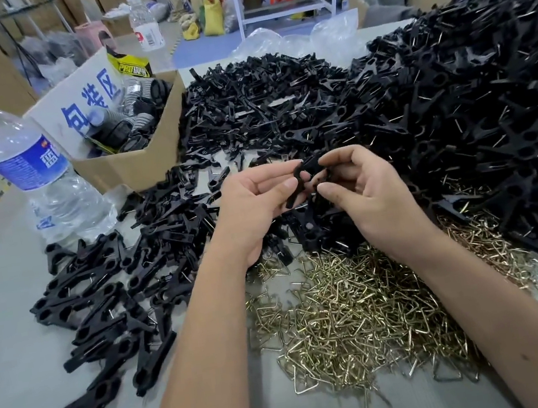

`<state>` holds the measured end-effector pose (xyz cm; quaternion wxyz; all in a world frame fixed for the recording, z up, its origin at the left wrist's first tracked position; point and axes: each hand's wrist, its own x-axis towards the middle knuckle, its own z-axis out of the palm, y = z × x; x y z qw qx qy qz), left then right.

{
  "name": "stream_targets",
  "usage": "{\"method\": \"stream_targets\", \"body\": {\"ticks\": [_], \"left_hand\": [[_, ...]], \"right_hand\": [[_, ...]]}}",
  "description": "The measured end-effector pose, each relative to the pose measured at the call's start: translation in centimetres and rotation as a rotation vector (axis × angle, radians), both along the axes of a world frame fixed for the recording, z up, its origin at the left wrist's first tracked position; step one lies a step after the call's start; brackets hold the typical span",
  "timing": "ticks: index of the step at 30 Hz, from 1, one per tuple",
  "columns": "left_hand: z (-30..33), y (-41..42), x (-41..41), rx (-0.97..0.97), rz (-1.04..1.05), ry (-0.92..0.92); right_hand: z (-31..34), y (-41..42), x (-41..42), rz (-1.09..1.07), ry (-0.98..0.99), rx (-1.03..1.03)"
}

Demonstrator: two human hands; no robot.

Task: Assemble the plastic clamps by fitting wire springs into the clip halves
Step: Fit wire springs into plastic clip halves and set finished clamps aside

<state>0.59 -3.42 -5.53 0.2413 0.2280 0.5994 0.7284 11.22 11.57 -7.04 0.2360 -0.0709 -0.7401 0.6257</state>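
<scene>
Above the table's middle, my left hand [257,202] pinches a black clip half [296,184] between thumb and fingers. My right hand [362,187] pinches a second black clip half [316,166] that meets the first between the two hands. A heap of brass-coloured wire springs [352,313] lies under my forearms. Loose black clip halves [264,104] are piled behind the hands. Assembled black clamps [102,306] lie scattered at the left. Whether a spring sits in the held parts I cannot tell.
A large mound of black clamps [489,110] fills the right side. A water bottle [27,165] stands at the left, beside an open cardboard box [137,163] with black parts. A second bottle [145,24] stands further back. Clear plastic bags [300,40] lie beyond the piles.
</scene>
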Motion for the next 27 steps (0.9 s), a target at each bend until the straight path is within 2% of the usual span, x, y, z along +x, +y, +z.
{"method": "stream_targets", "body": {"ticks": [16, 27], "left_hand": [[0.5, 0.8, 1.2, -0.020, 0.077, -0.058], [0.5, 0.6, 1.1, -0.004, 0.073, -0.096]], "right_hand": [[-0.1, 0.1, 0.3, -0.167, 0.074, -0.042], [-0.3, 0.1, 0.3, -0.147, 0.083, -0.086]]}}
